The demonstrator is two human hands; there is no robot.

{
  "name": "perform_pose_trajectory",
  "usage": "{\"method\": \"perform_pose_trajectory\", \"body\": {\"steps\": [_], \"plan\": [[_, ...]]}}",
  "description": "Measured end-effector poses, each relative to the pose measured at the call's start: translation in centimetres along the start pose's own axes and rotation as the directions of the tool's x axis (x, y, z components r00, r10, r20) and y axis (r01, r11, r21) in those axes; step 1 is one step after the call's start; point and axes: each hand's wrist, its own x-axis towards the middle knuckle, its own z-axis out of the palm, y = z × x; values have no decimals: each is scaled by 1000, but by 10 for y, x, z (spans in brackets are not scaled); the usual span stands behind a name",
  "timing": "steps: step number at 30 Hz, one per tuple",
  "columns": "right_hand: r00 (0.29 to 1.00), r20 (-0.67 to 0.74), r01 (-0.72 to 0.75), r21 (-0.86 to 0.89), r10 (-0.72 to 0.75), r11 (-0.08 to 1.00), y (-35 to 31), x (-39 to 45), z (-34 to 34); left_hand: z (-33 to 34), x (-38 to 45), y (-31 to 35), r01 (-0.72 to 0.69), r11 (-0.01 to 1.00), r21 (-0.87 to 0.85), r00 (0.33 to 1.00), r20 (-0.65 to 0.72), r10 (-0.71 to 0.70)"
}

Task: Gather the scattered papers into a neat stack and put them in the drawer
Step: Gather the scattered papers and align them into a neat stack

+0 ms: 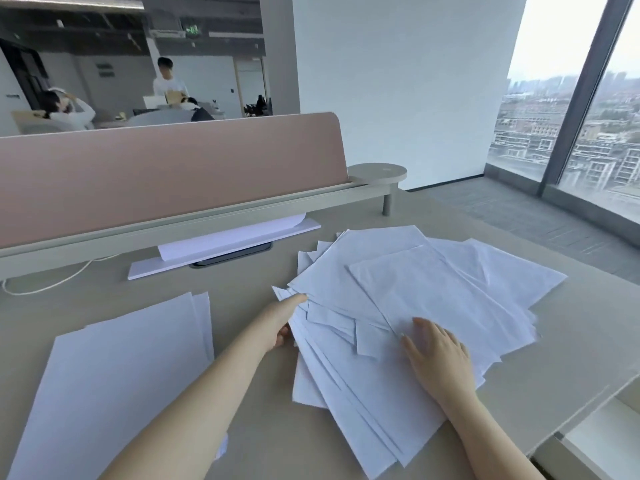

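A loose, fanned pile of white papers (408,296) covers the right half of the beige desk (249,289). My left hand (282,318) grips the pile's left edge, thumb on top and fingers under the sheets. My right hand (438,358) lies flat on the pile, fingers spread, pressing down. A second group of white sheets (114,382) lies at the near left, partly under my left forearm. One more sheet (228,237) leans on a white board under the partition rail. An open drawer (602,434) shows at the lower right, below the desk edge.
A pink partition (166,171) with a grey rail closes the back of the desk. A round side shelf (377,173) stands at its right end. A white cable (52,282) trails at the back left. People sit beyond the partition. Windows lie to the right.
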Motion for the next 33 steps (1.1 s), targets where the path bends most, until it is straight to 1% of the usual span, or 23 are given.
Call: {"method": "perform_pose_trajectory", "body": {"steps": [2, 3, 5, 7, 8, 10, 13, 15, 16, 17, 19, 21, 22, 24, 27, 30, 33], "plan": [[1000, -12, 3, 15, -3, 1000, 1, 1, 1, 5, 8, 6, -63, 994, 84, 998, -7, 64], [1000, -16, 2, 23, -2, 1000, 2, 2, 1, 8, 10, 9, -69, 992, 109, 998, -2, 70], [1000, -29, 4, 33, -3, 999, 3, 4, 2, 14, 17, 14, -91, 994, 59, 995, 43, 88], [1000, -31, 0, 38, 1, 999, 4, 5, 2, 20, 12, 17, -57, 997, -44, 991, 116, 62], [1000, -30, -4, 39, 5, 999, 4, 5, 2, 22, 14, 15, -38, 994, -101, 990, 131, 51], [999, -31, -6, 38, 7, 999, 5, 5, 2, 23, 19, 8, -48, 990, -132, 992, 110, 63], [999, -34, 3, 48, -1, 999, 6, 4, 1, 24, 27, -4, -30, 998, -56, 996, 88, 35], [999, -37, 25, 47, -24, 999, 5, 5, 1, 23, 38, -11, -61, 998, 23, 998, 33, 61], [997, -47, 59, 46, -57, 997, 4, 3, 2, 24, 39, -12, -90, 995, 52, 996, 27, 89], [990, -69, 123, 45, -119, 991, 3, 1, 2, 24, 41, -12, -131, 988, 86, 991, 3, 131], [953, -103, 292, 52, -286, 955, -1, -4, 2, 24, 37, -7, -206, 962, 178, 974, -55, 219], [912, -54, 408, 36, -406, 912, -5, -9, 4, 17, 31, 3, -293, 918, 267, 945, -61, 320], [904, -5, 427, 23, -427, 904, -5, -9, 5, 11, 26, 9, -330, 894, 302, 929, -64, 364], [919, 67, 389, 6, -389, 921, -3, -8, 6, -6, 12, 23, -392, 853, 345, 894, -78, 442], [960, 125, 256, -44, -249, 966, 0, -4, 10, -46, -7, 40, -419, 818, 395, 849, -150, 507], [973, 94, 222, -145, -210, 964, 0, -3, 12, -94, -28, 47, -421, 806, 416, 807, -234, 542], [986, 75, 159, -200, -147, 967, -5, -3, 8, -143, -41, 44, -415, 830, 373, 782, -319, 535]]}}
